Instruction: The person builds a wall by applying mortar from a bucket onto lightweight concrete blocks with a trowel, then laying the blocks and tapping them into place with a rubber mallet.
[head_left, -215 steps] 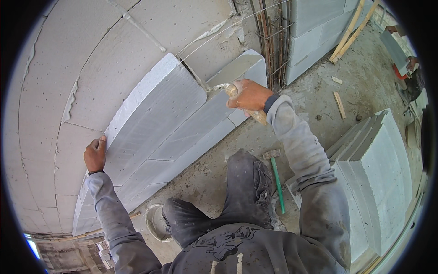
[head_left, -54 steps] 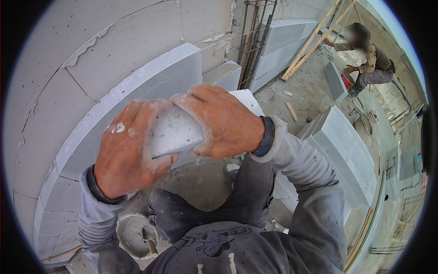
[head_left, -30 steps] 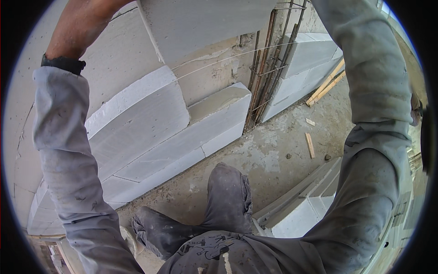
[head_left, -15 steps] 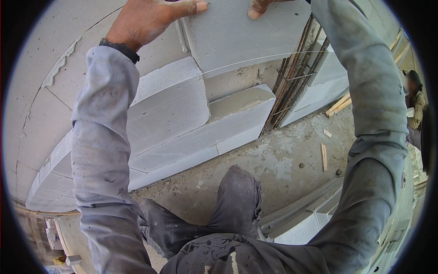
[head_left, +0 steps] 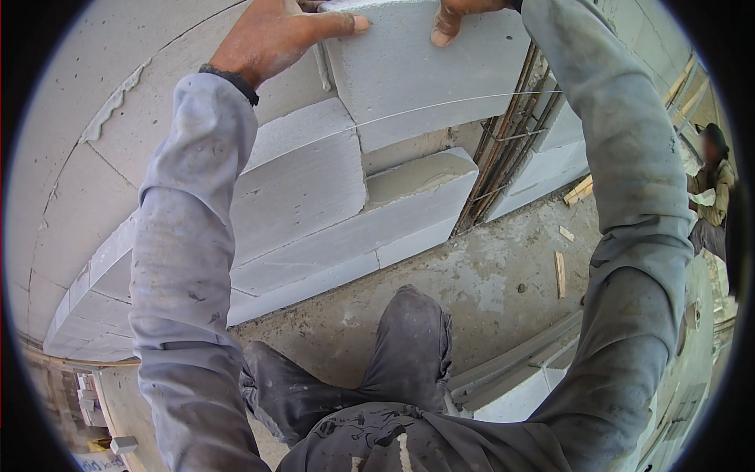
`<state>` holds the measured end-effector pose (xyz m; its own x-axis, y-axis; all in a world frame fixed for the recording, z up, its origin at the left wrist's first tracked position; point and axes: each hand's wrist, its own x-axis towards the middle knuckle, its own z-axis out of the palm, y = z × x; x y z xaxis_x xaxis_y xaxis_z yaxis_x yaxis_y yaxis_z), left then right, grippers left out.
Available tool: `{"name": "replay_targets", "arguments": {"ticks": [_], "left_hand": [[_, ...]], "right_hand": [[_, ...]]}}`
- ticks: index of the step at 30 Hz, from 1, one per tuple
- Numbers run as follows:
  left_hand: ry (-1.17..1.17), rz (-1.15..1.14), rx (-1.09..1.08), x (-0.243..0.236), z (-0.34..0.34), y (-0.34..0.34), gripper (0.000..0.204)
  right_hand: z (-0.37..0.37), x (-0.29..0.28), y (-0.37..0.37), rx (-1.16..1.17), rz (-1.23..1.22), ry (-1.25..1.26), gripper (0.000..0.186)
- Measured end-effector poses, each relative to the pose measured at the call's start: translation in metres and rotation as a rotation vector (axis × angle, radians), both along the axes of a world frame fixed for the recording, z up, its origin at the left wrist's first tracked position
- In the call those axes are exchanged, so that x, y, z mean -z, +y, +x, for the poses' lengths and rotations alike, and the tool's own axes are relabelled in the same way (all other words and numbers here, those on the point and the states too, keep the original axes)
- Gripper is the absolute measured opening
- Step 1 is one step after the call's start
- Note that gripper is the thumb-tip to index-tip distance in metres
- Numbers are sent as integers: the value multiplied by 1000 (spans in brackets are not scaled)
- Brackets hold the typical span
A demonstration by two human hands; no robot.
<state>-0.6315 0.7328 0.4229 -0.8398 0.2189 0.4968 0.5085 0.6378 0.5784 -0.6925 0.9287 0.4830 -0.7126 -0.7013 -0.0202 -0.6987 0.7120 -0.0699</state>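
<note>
A light grey concrete block (head_left: 429, 75) is gripped between my two hands above the low block wall (head_left: 362, 228). My left hand (head_left: 287, 35) holds its upper left corner, thumb over the near face and fingers behind. On the upper right, my right hand (head_left: 460, 17) has its thumb on the same face; its fingers run partly out of view. Below the block, wet mortar (head_left: 417, 179) covers the top of the wall's course. A laid block (head_left: 303, 185) sits left of this mortar. A thin string line (head_left: 440, 103) crosses in front of the held block.
Upright rusty rebar (head_left: 503, 141) stands right of the mortar bed, with more blockwork (head_left: 543, 169) beyond. Stacked blocks (head_left: 511, 401) lie by my legs. Wood scraps (head_left: 560, 274) lie on the concrete floor (head_left: 472, 275). Another person (head_left: 712, 189) is at the far right.
The held block has come lower and a little nearer, its top edge now showing. Both hands still grip it, and my forearms have shifted slightly.
</note>
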Motion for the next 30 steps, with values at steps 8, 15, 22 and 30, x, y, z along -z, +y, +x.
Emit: {"name": "replay_targets", "arguments": {"ticks": [8, 15, 22, 30], "left_hand": [[24, -251, -57, 35, -33, -15, 84], [-85, -303, -111, 56, -44, -8, 80], [-138, -380, -128, 64, -38, -8, 67], [-210, -367, -83, 75, -38, -10, 68]], "right_hand": [[-20, 36, 3, -10, 23, 1, 73], [-33, 61, 6, -8, 66, -15, 69], [-29, 73, -3, 5, 169, -17, 69], [-35, 105, -4, 73, 79, 11, 87]]}}
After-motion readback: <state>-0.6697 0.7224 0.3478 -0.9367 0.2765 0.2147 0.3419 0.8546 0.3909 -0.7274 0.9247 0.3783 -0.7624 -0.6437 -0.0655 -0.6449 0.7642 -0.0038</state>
